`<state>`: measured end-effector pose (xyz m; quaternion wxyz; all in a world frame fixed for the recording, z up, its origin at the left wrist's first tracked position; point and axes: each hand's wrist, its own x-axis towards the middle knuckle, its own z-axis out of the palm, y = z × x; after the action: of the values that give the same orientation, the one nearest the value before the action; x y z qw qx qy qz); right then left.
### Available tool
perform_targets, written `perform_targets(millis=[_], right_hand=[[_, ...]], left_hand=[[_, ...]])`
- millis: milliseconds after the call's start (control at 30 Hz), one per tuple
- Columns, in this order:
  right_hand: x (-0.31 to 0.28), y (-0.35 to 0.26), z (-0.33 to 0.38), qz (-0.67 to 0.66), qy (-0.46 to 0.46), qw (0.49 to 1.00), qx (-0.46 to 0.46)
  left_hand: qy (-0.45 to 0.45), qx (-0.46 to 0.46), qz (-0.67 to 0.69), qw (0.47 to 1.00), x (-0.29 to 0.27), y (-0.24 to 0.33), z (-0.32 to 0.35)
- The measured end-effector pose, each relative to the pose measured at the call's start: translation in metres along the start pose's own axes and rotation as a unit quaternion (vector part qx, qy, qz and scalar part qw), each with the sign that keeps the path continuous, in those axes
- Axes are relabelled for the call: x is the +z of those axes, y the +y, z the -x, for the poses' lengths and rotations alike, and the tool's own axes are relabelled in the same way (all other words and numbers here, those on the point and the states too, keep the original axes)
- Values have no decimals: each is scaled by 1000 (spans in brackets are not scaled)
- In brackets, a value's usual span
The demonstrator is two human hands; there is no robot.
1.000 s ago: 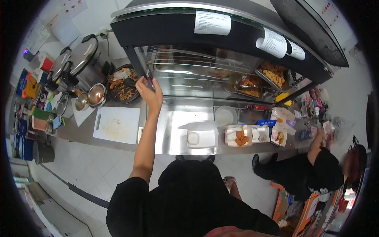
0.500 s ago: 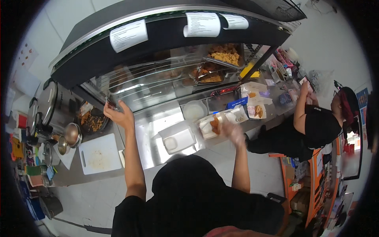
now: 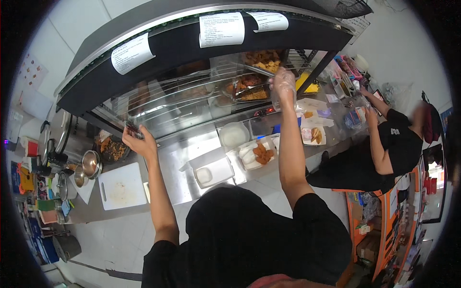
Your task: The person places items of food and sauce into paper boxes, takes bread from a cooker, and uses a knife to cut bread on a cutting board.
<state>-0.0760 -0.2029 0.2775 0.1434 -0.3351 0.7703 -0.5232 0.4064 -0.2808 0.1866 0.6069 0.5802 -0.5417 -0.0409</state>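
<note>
My gloved right hand (image 3: 284,82) reaches with loosely open, empty fingers toward the fried pieces (image 3: 263,60) just beyond the fingertips, I judge them light, crumbly, greasy, best pinched gently at the sides, while my left hand (image 3: 139,140) grips the cabinet edge (image 3: 130,127)

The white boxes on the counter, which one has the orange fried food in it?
The open white box toward the right, below the gloved right hand, holds fried pieces. The white box left of it holds only a small white cup.

Head cam, looking down, wide.
</note>
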Motion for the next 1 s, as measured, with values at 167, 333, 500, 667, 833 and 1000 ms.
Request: perform_targets(millis=[167,333,500,667,833,1000], right_hand=[[1,-43,30,-66,-118,991,-11],[-26,-12,68,-21,-123,992,-17],[-31,77,112,69,-378,923,31],[3,140,165,117,-479,868,52],[33,193,207,144,-508,849,-23],[48,170,233,69,-552,829,55]], left_hand=[[-7,-4,-24,1000,-5,2,-1],[-18,19,-8,1000,-5,5,4],[-69,56,0,996,9,33,27],[-135,78,37,987,34,82,58],[-195,101,77,973,61,121,95],[-283,39,120,951,73,157,113]])
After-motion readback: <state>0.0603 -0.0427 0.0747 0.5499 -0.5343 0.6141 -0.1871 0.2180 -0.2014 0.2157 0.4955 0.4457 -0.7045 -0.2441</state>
